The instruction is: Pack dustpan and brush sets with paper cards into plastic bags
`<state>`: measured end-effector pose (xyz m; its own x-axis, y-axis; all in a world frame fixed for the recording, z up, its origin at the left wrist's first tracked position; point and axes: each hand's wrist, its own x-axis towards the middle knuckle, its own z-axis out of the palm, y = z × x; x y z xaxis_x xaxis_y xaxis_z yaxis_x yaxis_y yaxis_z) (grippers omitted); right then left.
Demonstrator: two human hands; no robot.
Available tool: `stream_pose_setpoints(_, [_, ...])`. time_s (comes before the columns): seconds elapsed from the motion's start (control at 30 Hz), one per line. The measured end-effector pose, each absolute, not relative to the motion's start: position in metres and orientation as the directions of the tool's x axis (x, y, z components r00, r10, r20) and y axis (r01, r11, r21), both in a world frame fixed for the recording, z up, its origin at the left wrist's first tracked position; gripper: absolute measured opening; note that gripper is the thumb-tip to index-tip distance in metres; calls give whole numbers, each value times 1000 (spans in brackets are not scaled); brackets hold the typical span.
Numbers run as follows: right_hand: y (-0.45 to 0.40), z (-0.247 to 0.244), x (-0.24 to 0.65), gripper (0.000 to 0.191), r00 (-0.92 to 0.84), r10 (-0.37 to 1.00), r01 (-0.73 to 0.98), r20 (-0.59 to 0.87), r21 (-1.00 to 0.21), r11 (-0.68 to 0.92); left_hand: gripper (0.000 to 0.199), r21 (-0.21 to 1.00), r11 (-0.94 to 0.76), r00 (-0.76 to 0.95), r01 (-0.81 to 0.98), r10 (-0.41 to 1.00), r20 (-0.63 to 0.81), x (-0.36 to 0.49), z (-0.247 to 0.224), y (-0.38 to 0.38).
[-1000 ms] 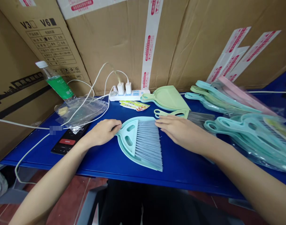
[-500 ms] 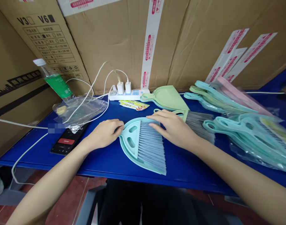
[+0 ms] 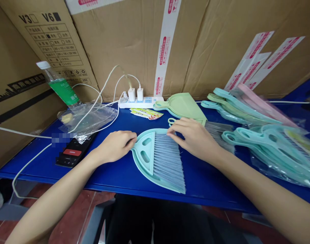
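Observation:
A light-blue dustpan lies on the blue table with a matching hand brush nested in it, grey bristles pointing right. My left hand is closed around the handle end of the pair, which its fingers hide. At the far edge of the bristles, my right hand has thumb and forefinger drawn together in a pinch. Whatever sits between those fingertips is too small to make out. Behind the right hand lie a green dustpan and a green brush with grey bristles, partly covered.
Bagged blue dustpan sets and more blue, green and pink ones lie at right. A power strip, sachets, a phone, a plastic bag and a bottle stand or lie left and behind. Cardboard boxes rise behind.
The blue dustpan and brush have shifted slightly right and nearer in view with my left hand. My right hand's thumb and forefinger have come closer together at the bristle edge.

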<state>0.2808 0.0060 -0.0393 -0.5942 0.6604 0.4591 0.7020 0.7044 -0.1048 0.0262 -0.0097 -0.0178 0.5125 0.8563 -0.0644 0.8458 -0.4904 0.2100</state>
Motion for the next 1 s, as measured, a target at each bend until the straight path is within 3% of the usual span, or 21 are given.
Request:
stream_pose_setpoints(0.2, [5,-40,277,24,-651,621,670,436,-53,740,40,134,-436,446,890,893,-59,32,-22,-8])
stream_pose_setpoints(0.5, [6,-39,281,26,-667,617,682,419,7,732,33,376,-412,483,830,869,-113,27,-20,-3])
stream_pose_setpoints(1.0, [5,-37,279,24,-673,687,738,272,185,649,33,356,-419,487,836,864,-127,22,-18,-3])
